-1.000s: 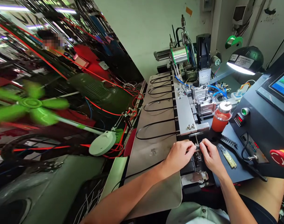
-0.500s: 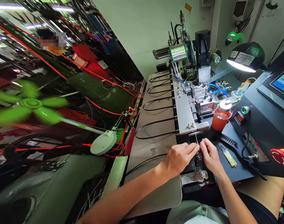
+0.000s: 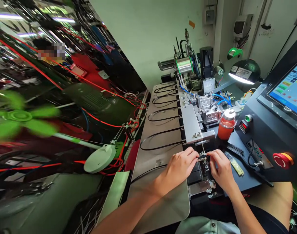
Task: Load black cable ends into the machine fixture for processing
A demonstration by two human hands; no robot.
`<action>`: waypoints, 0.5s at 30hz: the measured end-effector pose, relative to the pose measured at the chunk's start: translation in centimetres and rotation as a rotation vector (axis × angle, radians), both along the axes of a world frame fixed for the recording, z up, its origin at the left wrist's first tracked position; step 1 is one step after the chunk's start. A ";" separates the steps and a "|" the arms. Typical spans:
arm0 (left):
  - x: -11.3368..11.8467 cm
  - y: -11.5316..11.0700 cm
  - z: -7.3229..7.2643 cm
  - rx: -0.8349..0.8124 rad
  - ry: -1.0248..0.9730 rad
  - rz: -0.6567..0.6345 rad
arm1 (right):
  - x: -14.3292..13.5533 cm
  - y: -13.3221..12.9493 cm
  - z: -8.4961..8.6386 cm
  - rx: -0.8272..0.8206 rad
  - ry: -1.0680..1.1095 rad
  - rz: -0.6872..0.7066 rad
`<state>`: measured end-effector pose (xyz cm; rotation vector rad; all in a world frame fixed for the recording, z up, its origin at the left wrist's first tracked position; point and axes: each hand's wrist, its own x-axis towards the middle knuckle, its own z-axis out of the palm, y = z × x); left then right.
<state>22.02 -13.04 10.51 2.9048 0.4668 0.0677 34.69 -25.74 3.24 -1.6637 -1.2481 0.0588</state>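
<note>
A thin black piece (image 3: 201, 157) is located between the two hands, directly over a small metal fixture (image 3: 206, 167); its fine detail is too small to read. The left hand (image 3: 178, 166) has its grip closed, thumb and fingers pinched on the piece's left end. The right hand (image 3: 221, 169) has its grip likewise pinched, thumb and forefinger together at the right end. A black cable (image 3: 148, 170) runs up to the left hand; whether it joins the piece is hidden there.

Nearer the body, a metal block (image 3: 199, 188) sits beside the fixture. Right of the right hand, a yellowish strip (image 3: 236, 165) and a black-bristled brush (image 3: 235, 149) lie on the table (image 3: 248, 182). Behind them stands a jar (image 3: 225, 128) with red-orange contents. A lit lamp (image 3: 247, 72) hangs above. Leftward, black cable loops (image 3: 160, 148) extend over a beige plate (image 3: 160, 208).
</note>
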 end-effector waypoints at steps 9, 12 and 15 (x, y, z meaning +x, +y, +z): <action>0.2 -0.1 0.1 0.006 -0.003 0.004 | 0.0 -0.6 0.1 -0.012 0.004 -0.042; 0.2 -0.1 0.2 0.012 0.014 0.007 | -0.3 -0.5 0.0 -0.008 0.021 -0.038; 0.2 0.0 0.1 0.011 0.013 0.008 | -0.3 -0.7 0.4 -0.006 0.011 -0.062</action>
